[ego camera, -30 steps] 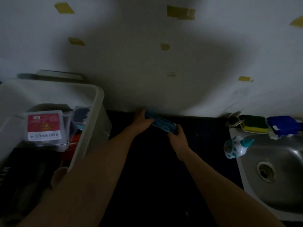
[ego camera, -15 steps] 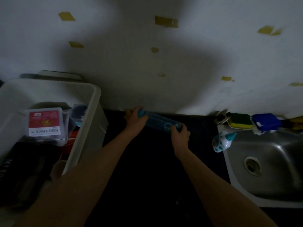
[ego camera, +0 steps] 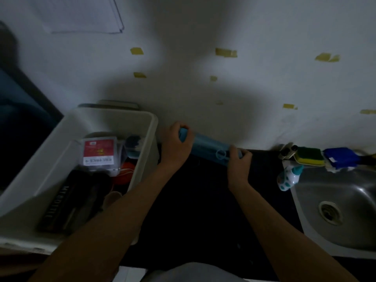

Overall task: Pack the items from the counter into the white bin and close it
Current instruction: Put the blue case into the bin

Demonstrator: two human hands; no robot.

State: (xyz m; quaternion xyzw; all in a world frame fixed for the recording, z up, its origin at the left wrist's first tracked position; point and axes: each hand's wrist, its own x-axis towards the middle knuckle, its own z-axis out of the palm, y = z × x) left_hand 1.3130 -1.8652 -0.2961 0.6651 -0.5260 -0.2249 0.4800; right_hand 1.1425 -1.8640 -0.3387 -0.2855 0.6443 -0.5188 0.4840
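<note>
A long blue flat piece (ego camera: 209, 148), perhaps a lid or tray, is held above the back of the dark counter (ego camera: 203, 200) by the wall. My left hand (ego camera: 176, 148) grips its left end, fingers curled over the edge. My right hand (ego camera: 238, 165) grips its right end. The white bin (ego camera: 142, 159) stands open at the left, right beside my left hand. Inside it lie a red-labelled clear box (ego camera: 99, 152), a black box with white lettering (ego camera: 67, 202), an orange object (ego camera: 124, 174) and a dark blue item (ego camera: 134, 144).
A steel sink (ego camera: 335, 208) is set in the counter at the right. On its rim sit a white and teal bottle (ego camera: 289, 177), a green-yellow sponge (ego camera: 309, 156) and a blue cloth (ego camera: 339, 158). The white wall carries bits of yellow tape.
Both hands lifted the blue piece off the back of the counter and carried it left toward the bin. The camera view shifted, so the sink sits further right and lower.
</note>
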